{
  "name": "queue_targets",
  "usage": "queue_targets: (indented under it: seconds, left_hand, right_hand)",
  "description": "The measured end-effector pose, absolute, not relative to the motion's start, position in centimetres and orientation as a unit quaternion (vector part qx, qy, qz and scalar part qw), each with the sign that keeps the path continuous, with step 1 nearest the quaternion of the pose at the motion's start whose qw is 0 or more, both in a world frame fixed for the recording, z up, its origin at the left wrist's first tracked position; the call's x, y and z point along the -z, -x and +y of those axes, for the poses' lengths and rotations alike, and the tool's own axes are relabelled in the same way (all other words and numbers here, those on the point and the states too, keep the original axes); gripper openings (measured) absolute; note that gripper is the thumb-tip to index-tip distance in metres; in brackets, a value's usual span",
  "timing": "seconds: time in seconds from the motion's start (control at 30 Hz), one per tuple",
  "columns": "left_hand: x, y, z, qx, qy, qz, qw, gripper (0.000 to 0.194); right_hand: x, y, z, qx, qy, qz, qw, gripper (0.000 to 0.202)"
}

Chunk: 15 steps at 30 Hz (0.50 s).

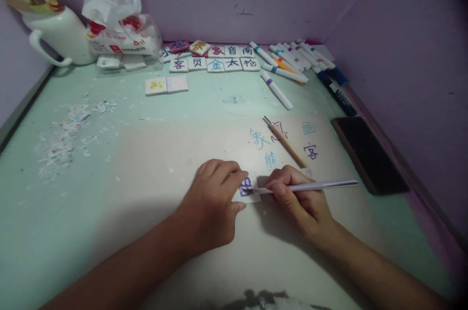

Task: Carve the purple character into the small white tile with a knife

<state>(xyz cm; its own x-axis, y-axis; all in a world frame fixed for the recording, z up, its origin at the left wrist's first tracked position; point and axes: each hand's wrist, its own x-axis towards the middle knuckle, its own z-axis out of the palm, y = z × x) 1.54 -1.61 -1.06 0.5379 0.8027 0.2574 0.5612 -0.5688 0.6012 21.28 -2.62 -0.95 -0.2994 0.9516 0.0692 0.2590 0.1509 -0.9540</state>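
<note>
A small white square tile (258,196) with a purple character lies on the grey-beige board (161,154). My left hand (212,203) grips it from the left, thumb at the near edge and fingers at the far edge. My right hand (298,198) closes around a slim silvery craft knife (321,185), held like a pen. Its tip touches or nearly touches the purple strokes; the exact contact is too small to tell. Beyond my right hand lies a wooden-handled carving tool (287,144), across characters written on the board.
Several character tiles (215,65) line the back wall, with two paler tiles (167,85) nearer. Markers (277,90) are scattered back right. A phone (360,154) lies at right. White shavings (68,137) cover part of the left. A white jug (60,32) and a tissue pack (120,39) stand back left.
</note>
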Motion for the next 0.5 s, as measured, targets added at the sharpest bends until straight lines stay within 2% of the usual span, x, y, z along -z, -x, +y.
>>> queue_targets:
  seconds: [0.33,0.5]
  left_hand:
    - [1.26,-1.62,-1.59,-0.27,-0.841,0.407,0.231,0.031]
    - [1.31,-1.61,-1.62,-0.266,-0.84,0.419,0.222,0.049]
  right_hand:
    - [1.1,-20.36,-2.46,-0.579,0.477,-0.511,0.42,0.027]
    - [1.47,-20.7,-2.42,-0.611,0.463,-0.463,0.445,0.025]
